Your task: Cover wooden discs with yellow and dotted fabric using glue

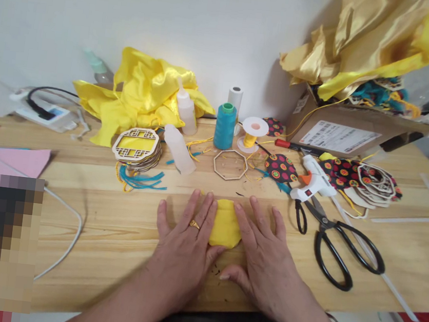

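A small yellow fabric-covered piece (226, 224) lies flat on the wooden table between my hands. My left hand (191, 233) rests palm down at its left side, fingers stretched out and touching its edge; a gold ring sits on one finger. Along the right side of the piece, my right hand (261, 244) lies flat with fingers spread, its index finger on the edge. Just beyond my fingertips is a thin octagonal wooden frame (230, 165). Black-handled scissors (325, 224) and a white glue gun (313, 180) lie to the right of my right hand.
Behind stand a teal thread cone (225, 128), a yellow cord spool (254, 129) and white squeeze bottles (179, 149). Stacked lattice frames (137, 144) sit left, before yellow satin (153, 87). A cardboard box (342, 131) holds fabric at the back right. A pixelated area covers the lower left.
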`<state>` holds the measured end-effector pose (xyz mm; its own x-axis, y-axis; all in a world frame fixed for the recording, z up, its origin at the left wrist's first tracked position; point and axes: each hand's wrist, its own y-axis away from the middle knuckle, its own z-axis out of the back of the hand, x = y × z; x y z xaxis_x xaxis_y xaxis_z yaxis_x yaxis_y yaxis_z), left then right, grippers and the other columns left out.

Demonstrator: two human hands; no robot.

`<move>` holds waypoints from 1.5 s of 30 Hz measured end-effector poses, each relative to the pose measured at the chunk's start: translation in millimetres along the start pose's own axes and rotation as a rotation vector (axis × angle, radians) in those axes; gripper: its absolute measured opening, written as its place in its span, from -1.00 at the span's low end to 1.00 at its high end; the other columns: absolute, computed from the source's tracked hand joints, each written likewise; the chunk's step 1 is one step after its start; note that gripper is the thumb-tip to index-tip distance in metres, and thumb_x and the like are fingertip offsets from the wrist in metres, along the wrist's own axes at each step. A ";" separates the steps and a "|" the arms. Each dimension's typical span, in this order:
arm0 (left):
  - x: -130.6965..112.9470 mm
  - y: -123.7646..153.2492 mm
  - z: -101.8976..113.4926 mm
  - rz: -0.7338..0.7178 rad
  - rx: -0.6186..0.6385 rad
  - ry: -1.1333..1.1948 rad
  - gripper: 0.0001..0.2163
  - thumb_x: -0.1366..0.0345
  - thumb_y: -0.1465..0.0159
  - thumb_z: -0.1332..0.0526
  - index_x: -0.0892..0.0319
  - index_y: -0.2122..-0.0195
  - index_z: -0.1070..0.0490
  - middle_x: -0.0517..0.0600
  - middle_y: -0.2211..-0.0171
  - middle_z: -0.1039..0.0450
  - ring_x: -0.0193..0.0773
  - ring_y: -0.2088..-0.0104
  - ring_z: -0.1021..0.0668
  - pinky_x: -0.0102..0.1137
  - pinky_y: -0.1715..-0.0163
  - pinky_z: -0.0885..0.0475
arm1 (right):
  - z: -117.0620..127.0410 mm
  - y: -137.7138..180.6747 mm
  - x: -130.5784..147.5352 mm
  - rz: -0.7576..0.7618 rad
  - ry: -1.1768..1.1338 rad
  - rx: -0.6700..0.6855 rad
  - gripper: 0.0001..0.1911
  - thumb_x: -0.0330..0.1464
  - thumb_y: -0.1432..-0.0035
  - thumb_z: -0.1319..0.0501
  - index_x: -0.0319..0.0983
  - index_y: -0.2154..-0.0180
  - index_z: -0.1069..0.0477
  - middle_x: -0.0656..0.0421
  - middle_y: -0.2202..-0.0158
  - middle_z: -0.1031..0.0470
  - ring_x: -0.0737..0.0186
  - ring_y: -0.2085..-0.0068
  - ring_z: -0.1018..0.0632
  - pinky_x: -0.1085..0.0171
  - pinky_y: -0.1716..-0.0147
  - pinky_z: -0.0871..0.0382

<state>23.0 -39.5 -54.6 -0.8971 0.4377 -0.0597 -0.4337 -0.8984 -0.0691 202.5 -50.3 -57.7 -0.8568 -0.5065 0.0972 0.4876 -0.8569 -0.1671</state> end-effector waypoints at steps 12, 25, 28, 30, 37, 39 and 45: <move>10.1 2.5 8.5 0.065 -0.060 -0.063 -0.26 -0.08 -0.21 -0.04 0.51 -0.21 -0.12 0.38 -0.26 -0.04 0.26 -0.29 -0.04 0.27 -0.12 0.22 | 1.7 -0.5 0.7 -0.018 0.001 0.016 -0.03 0.18 -0.12 0.07 -0.50 -0.24 0.00 -0.07 -0.27 -0.13 -0.17 -0.31 0.07 -0.23 -0.17 0.18; 16.0 1.1 6.4 -0.136 -0.238 0.326 -0.78 0.32 -0.27 -0.17 0.06 0.07 -0.46 -0.04 0.02 -0.52 0.10 -0.22 -0.25 0.08 -0.16 0.12 | 3.9 -1.4 1.9 -0.024 -0.021 0.034 -0.02 0.17 -0.12 0.05 -0.49 -0.26 0.04 -0.08 -0.27 -0.11 -0.17 -0.31 0.09 -0.24 -0.17 0.18; 14.2 0.3 2.1 -0.150 -0.244 0.316 -0.79 0.32 -0.27 -0.17 0.06 0.08 -0.47 -0.04 0.03 -0.53 0.12 -0.21 -0.26 0.09 -0.16 0.12 | 3.0 -0.9 1.0 -0.024 -0.041 0.045 -0.03 0.16 -0.13 0.05 -0.47 -0.27 0.07 -0.07 -0.28 -0.09 -0.16 -0.32 0.12 -0.25 -0.18 0.21; 13.7 0.0 0.9 -0.150 -0.256 0.305 -0.80 0.31 -0.27 -0.17 0.06 0.09 -0.48 -0.04 0.04 -0.54 0.12 -0.20 -0.28 0.09 -0.16 0.12 | 3.4 0.3 -0.2 -0.025 -0.073 0.041 -0.02 0.16 -0.13 0.06 -0.45 -0.29 0.14 -0.06 -0.29 -0.07 -0.14 -0.32 0.14 -0.25 -0.19 0.22; 14.6 0.3 1.3 -0.166 -0.260 0.279 -0.78 0.32 -0.27 -0.15 0.08 0.09 -0.48 -0.01 0.02 -0.53 0.15 -0.19 -0.29 0.09 -0.13 0.06 | 7.1 10.7 -5.8 -0.177 -0.246 -0.180 -0.07 0.12 -0.20 0.33 -0.47 -0.31 0.38 -0.16 -0.34 0.18 -0.07 -0.34 0.14 -0.15 -0.22 0.11; 14.7 0.2 1.4 -0.172 -0.268 0.269 -0.78 0.33 -0.28 -0.14 0.09 0.09 -0.49 -0.01 0.03 -0.54 0.16 -0.19 -0.30 0.09 -0.12 0.03 | 7.6 13.1 -4.8 -0.082 -0.204 -0.102 -0.10 0.12 -0.21 0.25 -0.43 -0.31 0.26 -0.12 -0.33 0.07 -0.07 -0.34 0.12 -0.18 -0.22 0.14; 14.9 0.1 2.3 -0.179 -0.246 0.237 -0.77 0.35 -0.28 -0.11 0.09 0.11 -0.51 0.03 0.05 -0.54 0.10 -0.21 -0.28 0.04 -0.11 0.00 | 9.7 14.0 -0.4 0.141 -0.120 0.061 -0.14 0.12 -0.16 0.04 -0.31 -0.29 0.05 0.02 -0.30 -0.05 -0.12 -0.33 0.13 -0.28 -0.20 0.30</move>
<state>9.3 -33.2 -53.2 -0.7521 0.6090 -0.2520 -0.5229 -0.7840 -0.3344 211.3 -63.0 -50.6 -0.7547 -0.6268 0.1938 0.6141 -0.7789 -0.1276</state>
